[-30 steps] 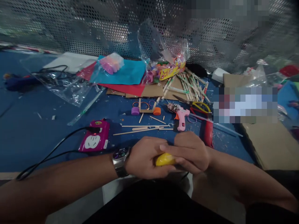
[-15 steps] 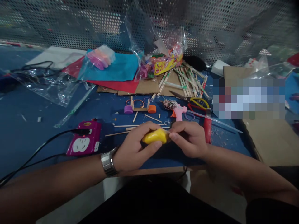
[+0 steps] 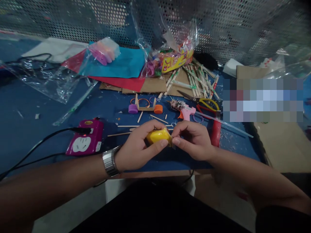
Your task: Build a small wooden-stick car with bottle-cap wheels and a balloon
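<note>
A glossy yellow lump in clear wrapping, resembling a packet of modelling clay [image 3: 157,136], is held above the table's front edge. My left hand [image 3: 137,147] wraps round it, thumb across its near side. At the packet's right end, my right hand [image 3: 193,139] pinches the clear wrapper [image 3: 172,139] between thumb and fingers. Just beyond the hands lie thin wooden sticks [image 3: 143,126] and a small stick frame [image 3: 145,108] with a purple cap [image 3: 132,109] and an orange cap [image 3: 158,109]. A pink glue gun [image 3: 187,111] rests beyond my right hand.
A purple power strip [image 3: 85,137] with a plugged-in black cable stands at left. Behind are coloured sheets [image 3: 116,63], a bag of colourful pieces [image 3: 177,60] and bundled sticks [image 3: 201,81]. Yellow-and-red-handled pliers [image 3: 210,104] and cardboard [image 3: 282,145] lie at right.
The view has shifted slightly. My left hand keeps hold of the yellow packet, which has turned a little, and my right fingers stay pinched at its wrapper end.
</note>
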Demonstrator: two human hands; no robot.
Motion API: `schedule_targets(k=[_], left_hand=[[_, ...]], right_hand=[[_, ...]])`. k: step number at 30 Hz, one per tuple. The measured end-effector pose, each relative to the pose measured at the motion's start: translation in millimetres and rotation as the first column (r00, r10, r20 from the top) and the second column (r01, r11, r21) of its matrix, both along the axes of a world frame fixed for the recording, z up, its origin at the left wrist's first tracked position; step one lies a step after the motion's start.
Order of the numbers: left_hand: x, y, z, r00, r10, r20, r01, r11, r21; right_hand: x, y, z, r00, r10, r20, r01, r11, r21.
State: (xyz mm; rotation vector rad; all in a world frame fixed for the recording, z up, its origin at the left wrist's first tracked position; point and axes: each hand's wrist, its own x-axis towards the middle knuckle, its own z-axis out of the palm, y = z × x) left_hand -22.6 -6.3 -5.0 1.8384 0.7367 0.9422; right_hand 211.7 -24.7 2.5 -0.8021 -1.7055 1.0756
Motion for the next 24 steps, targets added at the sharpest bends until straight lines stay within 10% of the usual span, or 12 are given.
schedule_targets(k=[18, 24], left_hand=[[2.1, 2.2, 2.3, 1.0, 0.011, -0.011, -0.011, 1.0, -0.014], [1.8, 3.3, 2.8, 0.999, -0.045, 0.03, 0.046, 0.998, -0.049]], right_hand=[[1.1, 3.5, 1.1, 0.991, 0.01, 0.133, -0.022, 0.996, 0.092], [-2.1, 1.9, 1.6, 0.993, 0.111, -0.043, -0.118, 0.97, -0.212]])
